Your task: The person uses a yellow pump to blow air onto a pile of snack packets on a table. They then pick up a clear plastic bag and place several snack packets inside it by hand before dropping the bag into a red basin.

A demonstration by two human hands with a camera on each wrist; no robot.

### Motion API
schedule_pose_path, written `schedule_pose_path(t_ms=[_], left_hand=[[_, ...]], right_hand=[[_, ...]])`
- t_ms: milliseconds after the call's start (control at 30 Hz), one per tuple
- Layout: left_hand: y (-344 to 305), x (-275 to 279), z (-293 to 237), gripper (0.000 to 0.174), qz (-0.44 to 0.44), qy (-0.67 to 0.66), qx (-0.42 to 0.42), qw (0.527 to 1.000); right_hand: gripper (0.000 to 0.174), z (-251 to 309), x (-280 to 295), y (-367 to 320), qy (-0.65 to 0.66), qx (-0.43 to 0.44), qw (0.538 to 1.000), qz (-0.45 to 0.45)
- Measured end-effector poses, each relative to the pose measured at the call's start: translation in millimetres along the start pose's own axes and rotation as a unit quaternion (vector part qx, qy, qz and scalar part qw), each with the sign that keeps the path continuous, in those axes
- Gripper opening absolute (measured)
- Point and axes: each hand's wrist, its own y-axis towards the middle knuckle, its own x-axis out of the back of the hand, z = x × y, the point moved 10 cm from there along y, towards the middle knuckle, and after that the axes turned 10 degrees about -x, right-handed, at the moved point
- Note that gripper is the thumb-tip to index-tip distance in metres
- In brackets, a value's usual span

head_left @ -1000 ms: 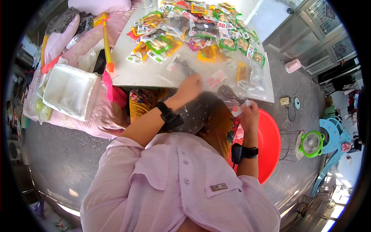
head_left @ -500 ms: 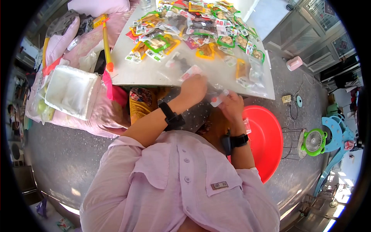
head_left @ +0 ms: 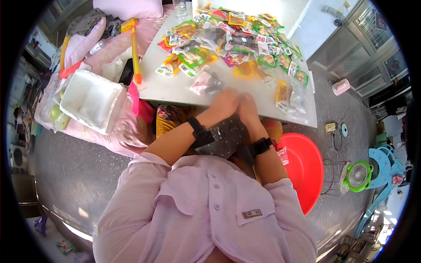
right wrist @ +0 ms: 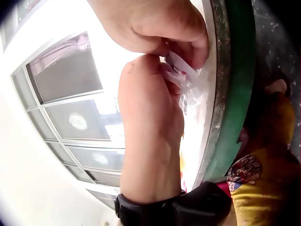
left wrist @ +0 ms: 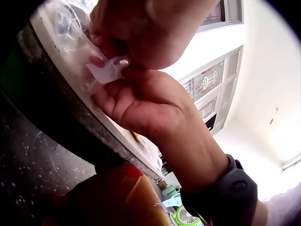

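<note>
Both hands meet at the table's near edge in the head view. My left hand point(head_left: 224, 103) and right hand point(head_left: 248, 109) pinch the white top of a clear plastic packet between them. That white top point(left wrist: 107, 71), with a red spot, shows between the fingers in the left wrist view. Its clear, crinkled film point(right wrist: 192, 101) hangs below the fingers in the right wrist view; the contents are hidden there. Just beyond the left hand, a pink-and-white label point(head_left: 201, 83) and a blurred dark packet point(head_left: 214, 85) lie over the white table point(head_left: 160, 90).
Several colourful snack packets point(head_left: 239, 41) are heaped at the table's back. Clear packets point(head_left: 298, 96) lie at its right corner. A red basin point(head_left: 305, 171) stands at the lower right. On the bed at left sit a white foam box point(head_left: 90, 101) and a yellow-handled stick point(head_left: 135, 52).
The right hand has come up and left from above the basin to meet the left hand, bringing its packet. The pink-and-white label has shifted left on the table.
</note>
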Motion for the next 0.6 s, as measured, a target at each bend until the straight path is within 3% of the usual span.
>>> schedule_pose_path(t_ms=[33, 67, 133, 233, 267, 333, 467, 600], left_hand=[[4, -1, 6, 0.015, 0.015, -0.01, 0.007, 1.0], [8, 0, 7, 0.016, 0.029, -0.019, 0.014, 0.999], [15, 17, 3, 0.016, 0.032, -0.054, -0.002, 0.998], [16, 52, 30, 0.019, -0.016, -0.048, 0.016, 0.999], [17, 66, 46, 0.02, -0.04, -0.037, 0.029, 0.998], [20, 91, 86, 0.022, -0.056, 0.066, 0.074, 0.993], [35, 128, 149, 0.028, -0.105, 0.306, 0.026, 0.946], [45, 119, 184, 0.031, 0.062, 0.373, 0.097, 0.921]], right_hand=[[0.013, 4, 1, 3, -0.007, 0.02, 1.0, -0.007], [0.014, 16, 6, 4, -0.13, 0.106, 0.984, -0.06], [0.015, 34, 5, 3, -0.362, 0.271, 0.877, -0.161], [0.017, 26, 10, 7, -0.326, 0.169, 0.927, -0.079], [0.018, 23, 16, 7, -0.261, 0.135, 0.953, -0.071], [0.021, 13, 24, 6, -0.129, 0.064, 0.988, -0.053], [0.022, 13, 26, 1, -0.112, 0.056, 0.989, -0.079], [0.025, 13, 29, 1, -0.127, 0.063, 0.987, -0.082]])
